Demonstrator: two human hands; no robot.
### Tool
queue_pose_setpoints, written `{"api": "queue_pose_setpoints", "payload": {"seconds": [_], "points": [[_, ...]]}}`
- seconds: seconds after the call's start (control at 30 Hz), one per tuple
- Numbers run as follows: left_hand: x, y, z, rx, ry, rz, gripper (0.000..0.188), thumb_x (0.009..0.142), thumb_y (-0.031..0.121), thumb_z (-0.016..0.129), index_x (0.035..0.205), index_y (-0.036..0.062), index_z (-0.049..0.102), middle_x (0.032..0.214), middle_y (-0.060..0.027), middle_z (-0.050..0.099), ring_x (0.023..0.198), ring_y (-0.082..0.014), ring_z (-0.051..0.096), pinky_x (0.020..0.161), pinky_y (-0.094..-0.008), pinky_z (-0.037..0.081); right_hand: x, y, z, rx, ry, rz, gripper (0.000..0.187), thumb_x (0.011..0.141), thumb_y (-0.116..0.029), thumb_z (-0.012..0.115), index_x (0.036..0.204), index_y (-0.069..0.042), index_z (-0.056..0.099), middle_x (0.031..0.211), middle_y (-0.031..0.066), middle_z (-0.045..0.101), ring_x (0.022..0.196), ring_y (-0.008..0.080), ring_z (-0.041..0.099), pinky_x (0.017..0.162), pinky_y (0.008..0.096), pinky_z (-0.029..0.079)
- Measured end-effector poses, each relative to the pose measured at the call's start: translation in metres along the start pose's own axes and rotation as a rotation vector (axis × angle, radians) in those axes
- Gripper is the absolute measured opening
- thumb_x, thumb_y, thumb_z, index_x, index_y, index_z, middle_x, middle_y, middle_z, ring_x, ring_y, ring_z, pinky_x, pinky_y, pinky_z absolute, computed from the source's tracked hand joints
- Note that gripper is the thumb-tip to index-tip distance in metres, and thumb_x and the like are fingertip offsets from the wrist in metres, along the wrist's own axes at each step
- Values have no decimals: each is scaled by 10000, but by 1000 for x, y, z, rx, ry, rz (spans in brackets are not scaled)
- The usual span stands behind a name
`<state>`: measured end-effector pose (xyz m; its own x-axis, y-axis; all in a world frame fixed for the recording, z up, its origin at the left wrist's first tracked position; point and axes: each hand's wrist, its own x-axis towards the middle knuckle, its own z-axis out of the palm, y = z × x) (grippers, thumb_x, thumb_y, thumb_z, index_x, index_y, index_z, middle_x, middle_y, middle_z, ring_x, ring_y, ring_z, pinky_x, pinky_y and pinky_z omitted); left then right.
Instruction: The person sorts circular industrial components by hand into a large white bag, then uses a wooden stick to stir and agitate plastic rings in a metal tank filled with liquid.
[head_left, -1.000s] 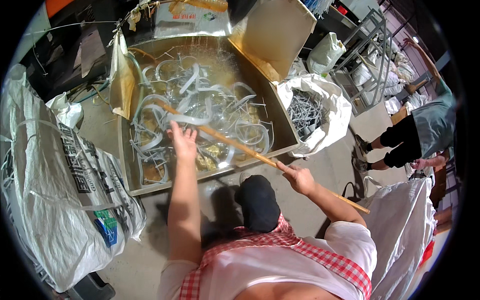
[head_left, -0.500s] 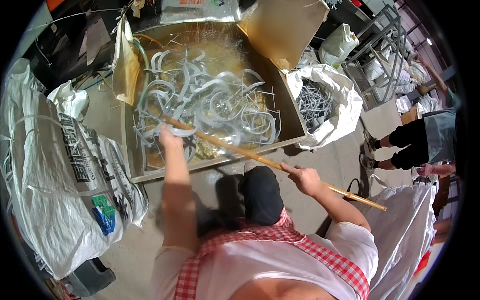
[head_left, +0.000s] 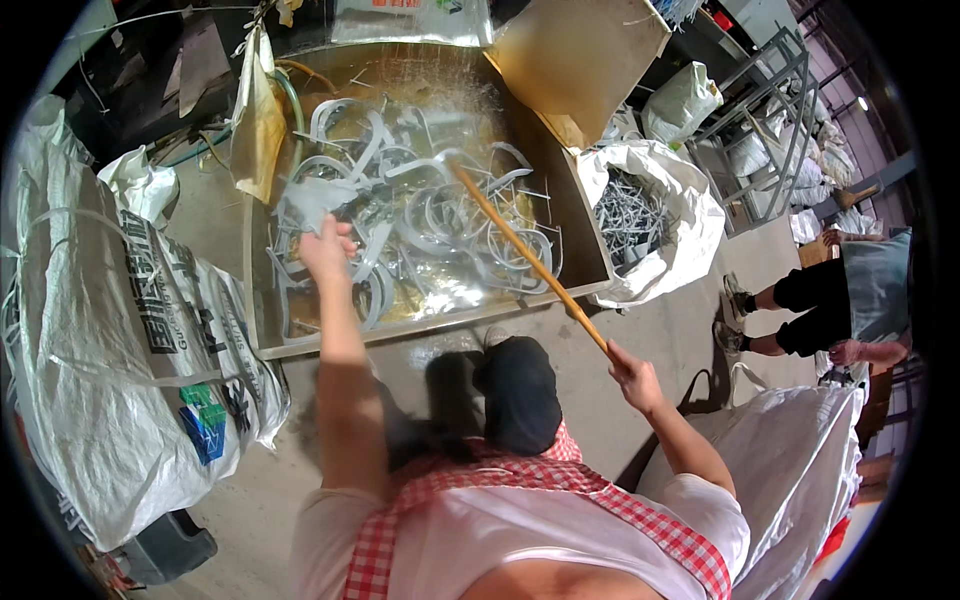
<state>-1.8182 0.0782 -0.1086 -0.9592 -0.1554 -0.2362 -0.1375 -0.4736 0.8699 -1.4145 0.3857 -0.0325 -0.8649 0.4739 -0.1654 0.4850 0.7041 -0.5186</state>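
Observation:
A shallow metal trough [head_left: 430, 325] of liquid lies in front of me, filled with a tangle of translucent curved plastic strips [head_left: 445, 210]. My left hand [head_left: 328, 252] is over its left part, fingers apart. Just beyond those fingertips is a pale, motion-blurred plastic piece [head_left: 318, 200]; it appears loose from the hand. My right hand [head_left: 634, 378], outside the near right corner, is closed around the near end of a wooden stick [head_left: 535, 262]. The stick slants across the trough's rim, its far end among the strips.
Left of the trough stands a big white woven sack [head_left: 170, 330]. To its right, an open white sack [head_left: 690, 220] holds grey plastic pieces [head_left: 628, 215]. Another white sack [head_left: 780, 460] lies at my right. A person in dark shorts [head_left: 812, 300] stands farther right, near a metal stair frame [head_left: 765, 150].
My left hand has moved forward off the strip near the stick, and its fingers have spread. My right hand now grips nearer the stick's end, and the stick's far tip has swung forward and right.

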Motion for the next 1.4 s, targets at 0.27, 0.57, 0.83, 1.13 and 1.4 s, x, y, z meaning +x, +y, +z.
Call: {"api": "queue_pose_setpoints", "payload": {"seconds": [0.27, 0.57, 0.83, 1.13, 1.4], "points": [[-23, 7, -4, 644, -295, 212, 228, 820, 221, 615, 901, 8, 622, 592, -77, 601, 480, -139, 576, 479, -276, 438, 137, -69, 5, -142, -95, -284, 403, 809, -105, 572, 1208, -153, 544, 973, 188, 607, 880, 372, 581, 722, 409, 471], [-19, 25, -17, 563, -68, 148, 211, 837, 211, 602, 894, 9, 599, 614, -56, 595, 477, -103, 544, 373, -240, 413, 202, -137, 48, 389, -267, -184, 428, 838, 32, 562, 1258, -9, 487, 1169, 83, 596, 1003, 81, 518, 868, 225, 424], [-47, 52, -8, 298, -207, 264, 253, 826, 105, 625, 1059, 10, 595, 671, -8, 586, 502, -50, 515, 390, -187, 370, 197, -112, 44, 110, -98, -181, 436, 821, -35, 574, 1250, -77, 511, 1088, 156, 628, 934, 143, 604, 802, 275, 456], [-58, 75, -9, 9, -217, 486, 175, 846, 101, 615, 971, -17, 583, 599, -37, 556, 420, -52, 442, 377, -177, 332, 84, -47, 9, 515, -85, 98, 465, 856, -38, 560, 1309, -52, 454, 938, -1, 584, 722, 54, 494, 610, 202, 429], [-52, 142, 22, 275, -241, 476, 147, 838, 118, 632, 940, 21, 591, 597, -14, 551, 423, -53, 454, 363, -174, 328, 18, 10, 33, 623, -220, 302, 445, 858, -38, 569, 1288, -125, 498, 728, -44, 525, 547, 40, 387, 460, 196, 341]]}}
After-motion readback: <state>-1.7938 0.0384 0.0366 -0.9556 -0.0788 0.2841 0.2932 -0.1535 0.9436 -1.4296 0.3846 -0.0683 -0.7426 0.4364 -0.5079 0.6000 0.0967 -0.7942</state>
